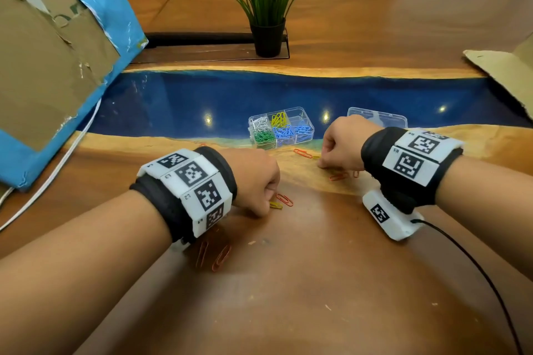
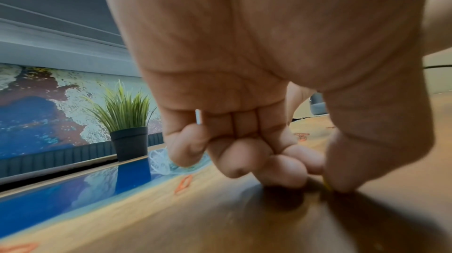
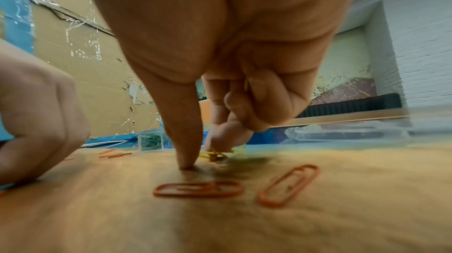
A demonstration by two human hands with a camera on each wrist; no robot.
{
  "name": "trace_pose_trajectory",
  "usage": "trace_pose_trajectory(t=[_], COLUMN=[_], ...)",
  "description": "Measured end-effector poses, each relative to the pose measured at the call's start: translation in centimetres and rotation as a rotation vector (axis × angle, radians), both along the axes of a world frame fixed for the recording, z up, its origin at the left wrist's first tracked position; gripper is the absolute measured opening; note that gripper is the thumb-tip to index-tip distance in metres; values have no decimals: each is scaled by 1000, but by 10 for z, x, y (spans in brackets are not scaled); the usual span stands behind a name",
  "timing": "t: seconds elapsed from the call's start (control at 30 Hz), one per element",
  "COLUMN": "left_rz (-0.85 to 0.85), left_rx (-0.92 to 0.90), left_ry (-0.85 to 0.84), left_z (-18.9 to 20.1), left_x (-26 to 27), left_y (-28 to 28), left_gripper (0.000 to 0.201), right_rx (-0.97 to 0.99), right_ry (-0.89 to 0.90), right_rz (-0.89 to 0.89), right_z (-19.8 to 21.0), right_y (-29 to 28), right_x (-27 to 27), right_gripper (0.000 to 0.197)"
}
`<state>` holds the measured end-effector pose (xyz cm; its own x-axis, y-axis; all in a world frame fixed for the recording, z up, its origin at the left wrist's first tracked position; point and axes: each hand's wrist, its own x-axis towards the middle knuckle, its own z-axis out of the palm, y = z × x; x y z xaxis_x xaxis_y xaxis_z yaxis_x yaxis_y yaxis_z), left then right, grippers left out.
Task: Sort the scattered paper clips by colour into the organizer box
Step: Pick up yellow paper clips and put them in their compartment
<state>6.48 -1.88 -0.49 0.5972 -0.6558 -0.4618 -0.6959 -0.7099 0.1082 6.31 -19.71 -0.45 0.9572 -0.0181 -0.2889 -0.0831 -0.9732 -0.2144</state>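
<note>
My left hand (image 1: 253,179) pinches a yellow paper clip (image 1: 276,205) on the surface (image 1: 288,282); my right hand (image 1: 341,143) pinches yellow clips (image 3: 215,153).

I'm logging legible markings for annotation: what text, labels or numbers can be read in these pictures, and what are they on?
"L2" and "L3": on the white marker band of the left wrist.
"R5": on the white marker band of the right wrist; a smaller label above it is too small to read.
"BO": cut-off letters on the cardboard box; the rest is out of frame or torn.
The square black-and-white codes on both bands hold no words.
</note>
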Motion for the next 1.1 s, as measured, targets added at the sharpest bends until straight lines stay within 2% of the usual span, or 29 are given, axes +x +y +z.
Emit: trace_pose_trajectory(t=[0.13,0.27,0.4,0.5,0.67,0.8,0.87,1.1], left_rz=[48,177,356,453,519,514,534,615], left_rx=[-95,-331,-654,-784,-838,-812,-809,-734], left_ry=[-5,20,246,350,381,358,344,244], left_z=[-2,5,11,13,12,12,13,7], left_x=[1,5,15,22,27,31,34,47], left_y=[5,9,11,14,26,39,41,20], left_gripper=[14,23,22,20,20,24,18,16], right_rx=[-45,-20,-69,-127,-113,-114,-105,151], right_ry=[23,20,12,47,49,60,66,-60], right_rz=[29,36,80,128,157,164,170,136], right_z=[0,5,7,3,2,1,2,22], right_y=[2,-1,-4,-2,-1,0,3,5], right_x=[3,8,12,13,10,10,11,22], right_gripper=[15,16,16,20,8,11,9,7])
